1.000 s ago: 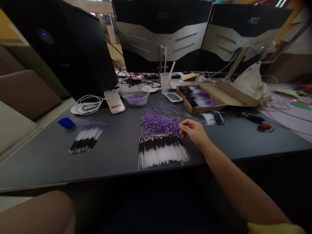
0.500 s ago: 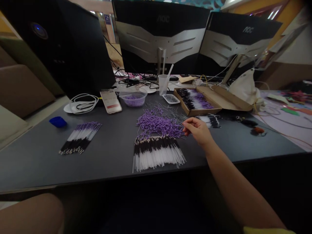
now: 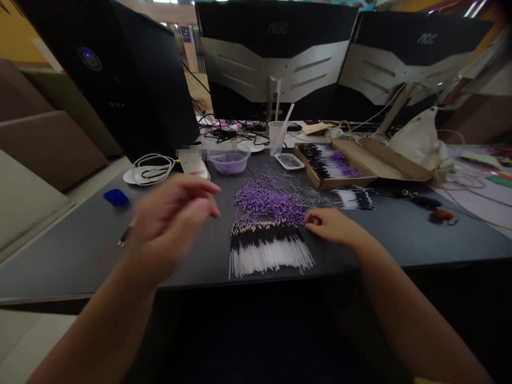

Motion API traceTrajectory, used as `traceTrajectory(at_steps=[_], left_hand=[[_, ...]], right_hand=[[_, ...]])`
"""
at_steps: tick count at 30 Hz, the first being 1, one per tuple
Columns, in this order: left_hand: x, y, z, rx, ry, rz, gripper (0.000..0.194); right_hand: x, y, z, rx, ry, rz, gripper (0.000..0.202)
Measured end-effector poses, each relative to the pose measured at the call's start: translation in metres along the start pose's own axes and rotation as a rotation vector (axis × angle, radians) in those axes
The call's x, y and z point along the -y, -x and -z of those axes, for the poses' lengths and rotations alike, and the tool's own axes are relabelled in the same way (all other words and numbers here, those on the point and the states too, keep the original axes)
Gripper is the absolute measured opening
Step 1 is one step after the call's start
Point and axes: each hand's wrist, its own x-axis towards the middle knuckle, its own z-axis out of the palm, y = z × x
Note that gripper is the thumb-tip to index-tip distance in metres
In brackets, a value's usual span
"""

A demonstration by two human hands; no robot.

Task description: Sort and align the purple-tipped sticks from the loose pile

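Note:
My left hand [image 3: 172, 218] hangs over the left part of the table, smeared by motion; its grip is unclear. It hides most of a bundle of finished-looking sticks, whose metal tips show beside the wrist. My right hand [image 3: 330, 225] rests at the right edge of a pile of small purple tubes [image 3: 268, 200], thumb and forefinger closed together. What they pinch, if anything, is too small to make out. Just in front of the pile lies a row of clear-and-black sticks [image 3: 270, 250] with metal tips pointing away from me.
Behind are a bowl of purple pieces [image 3: 229, 162], a small white tray [image 3: 288, 161], a plastic cup [image 3: 277, 138] and an open cardboard box [image 3: 326, 183] of sticks. More sticks [image 3: 354, 198] lie right. A blue cup [image 3: 116, 197] and phone [image 3: 194, 162] stand left. Monitors [image 3: 276, 64] stand behind.
My left hand has come into view over the left bundle of sticks. My right hand has lowered to the purple pile's edge. The view has shifted slightly left.

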Motion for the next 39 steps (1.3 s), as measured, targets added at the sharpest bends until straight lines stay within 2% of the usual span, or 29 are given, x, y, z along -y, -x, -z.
traceTrajectory(at_steps=[2, 4, 6, 8, 10, 13, 17, 24, 29, 32, 35, 37, 39], left_hand=[[0.021, -0.004, -0.008, 0.296, -0.242, 0.048, 0.021], [0.044, -0.006, -0.013, 0.534, -0.53, 0.124, 0.026], [0.062, -0.006, -0.014, 0.574, -0.649, 0.153, 0.03], [0.067, -0.004, -0.013, 0.592, -0.634, 0.183, 0.033], [0.065, 0.0, -0.014, 0.632, -0.629, 0.21, 0.034], [0.057, 0.006, -0.02, 0.682, -0.744, 0.193, 0.032], [0.054, 0.009, -0.027, 0.687, -0.806, 0.181, 0.028], [0.058, 0.006, -0.022, 0.727, -0.767, 0.19, 0.021], [0.059, 0.007, -0.024, 0.694, -0.849, 0.175, 0.019], [0.058, 0.006, -0.023, 0.646, -0.946, 0.211, 0.017], [0.058, 0.004, -0.017, 0.602, -1.058, 0.247, 0.017], [0.058, 0.002, -0.011, 0.632, -1.083, 0.224, 0.017], [0.059, 0.0, -0.008, 0.689, -1.068, 0.143, 0.016]], right_hand=[[0.003, 0.0, -0.001, 0.026, 0.045, -0.024, 0.008], [0.004, 0.0, -0.002, 0.058, 0.077, -0.05, 0.007], [0.004, 0.0, -0.003, 0.09, 0.099, -0.067, 0.008], [0.003, 0.0, -0.004, 0.105, 0.12, -0.077, 0.009], [0.003, 0.0, -0.005, 0.105, 0.142, -0.081, 0.01], [0.004, 0.001, -0.006, 0.104, 0.163, -0.064, 0.011], [0.004, 0.003, -0.005, 0.113, 0.155, -0.044, 0.01], [0.005, 0.002, -0.005, 0.108, 0.14, -0.063, 0.009], [0.006, 0.002, -0.006, 0.106, 0.15, -0.07, 0.009], [0.002, 0.003, -0.007, 0.105, 0.151, -0.034, 0.009], [0.0, 0.004, -0.007, -0.004, 0.15, 0.063, 0.01], [0.001, 0.004, -0.006, -0.12, 0.138, 0.131, 0.01], [0.005, 0.002, -0.008, -0.229, 0.08, 0.175, 0.01]])
